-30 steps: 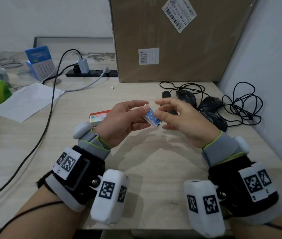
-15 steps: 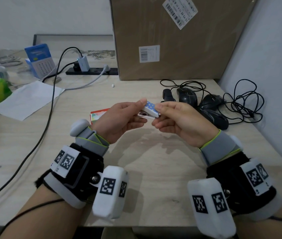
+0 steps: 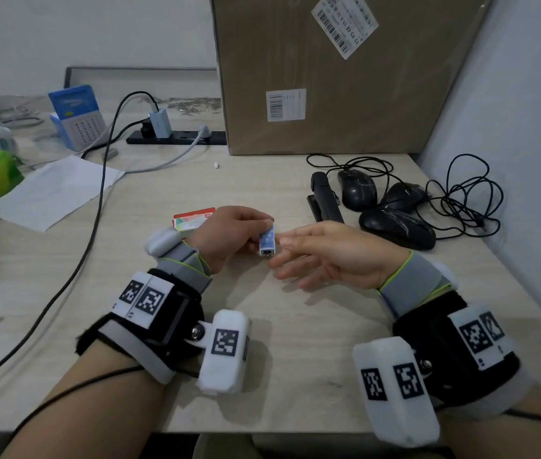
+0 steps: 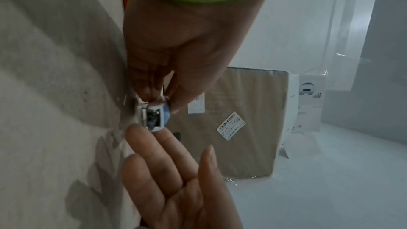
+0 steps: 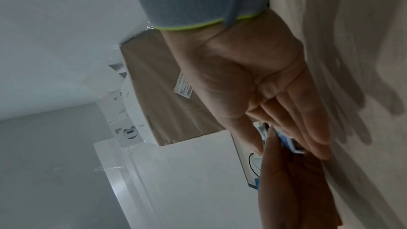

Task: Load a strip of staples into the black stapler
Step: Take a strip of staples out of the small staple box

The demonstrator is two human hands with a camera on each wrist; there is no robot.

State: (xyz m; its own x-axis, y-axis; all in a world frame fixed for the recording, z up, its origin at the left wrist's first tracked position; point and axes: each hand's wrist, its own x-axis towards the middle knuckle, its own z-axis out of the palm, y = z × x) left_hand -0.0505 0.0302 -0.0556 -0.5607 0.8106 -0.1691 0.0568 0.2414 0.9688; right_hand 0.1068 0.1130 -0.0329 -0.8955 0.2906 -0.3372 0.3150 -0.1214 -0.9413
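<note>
At frame centre my left hand [image 3: 229, 235] pinches the small blue-and-white cardboard staple box [image 3: 267, 242]; right hand [image 3: 332, 256] slack, empty. Staples seem brittle; grip their sides.

The far end of the small staple box [image 3: 267, 241] is hidden inside the left hand [image 3: 229, 235]. Its contents are too dark to tell. The right hand [image 3: 332, 256] fingertips are blurred.

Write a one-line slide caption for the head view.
Left hand pinches an open staple box; open right hand waits beside it, stapler behind.
</note>
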